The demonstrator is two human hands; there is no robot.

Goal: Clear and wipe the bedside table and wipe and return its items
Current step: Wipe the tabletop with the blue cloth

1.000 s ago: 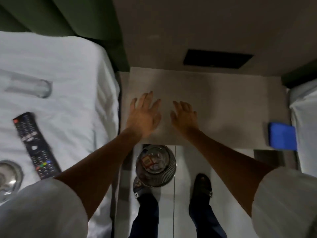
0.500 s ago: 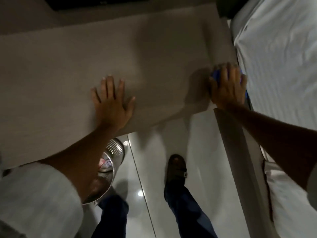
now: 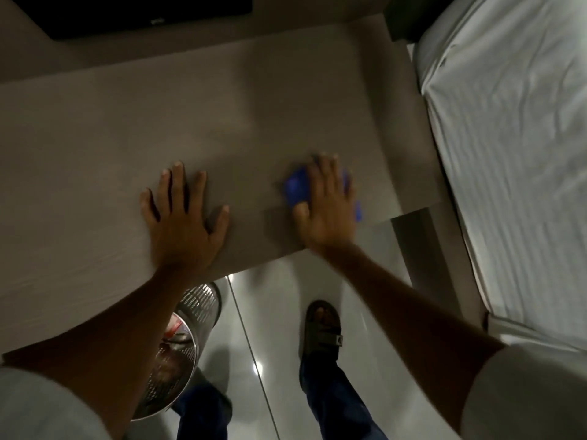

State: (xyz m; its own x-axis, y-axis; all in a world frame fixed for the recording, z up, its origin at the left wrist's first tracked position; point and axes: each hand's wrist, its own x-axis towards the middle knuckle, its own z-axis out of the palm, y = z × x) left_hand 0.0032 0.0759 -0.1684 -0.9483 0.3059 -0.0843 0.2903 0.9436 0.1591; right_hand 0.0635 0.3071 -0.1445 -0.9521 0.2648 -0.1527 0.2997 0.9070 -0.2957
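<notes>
The bedside table (image 3: 133, 128) is a bare grey-brown wooden top filling the upper left of the head view. My left hand (image 3: 182, 217) lies flat on it near the front edge, fingers spread, holding nothing. My right hand (image 3: 327, 208) presses flat on a blue cloth (image 3: 297, 185) on the table's right front part. The cloth shows at the hand's left and right sides; most of it is hidden under the palm. The hand and cloth are motion-blurred.
A bed with a white sheet (image 3: 514, 138) runs along the right. A perforated metal waste bin (image 3: 178, 350) with rubbish stands on the glossy tiled floor (image 3: 273, 312) under the table's front edge, by my feet. A dark panel (image 3: 136, 14) sits on the wall behind.
The view swung right, away from the left bed with its remote and glassware. My right hand took the blue cloth at the table's right edge and slid it leftward onto the top. My left hand stays flat.
</notes>
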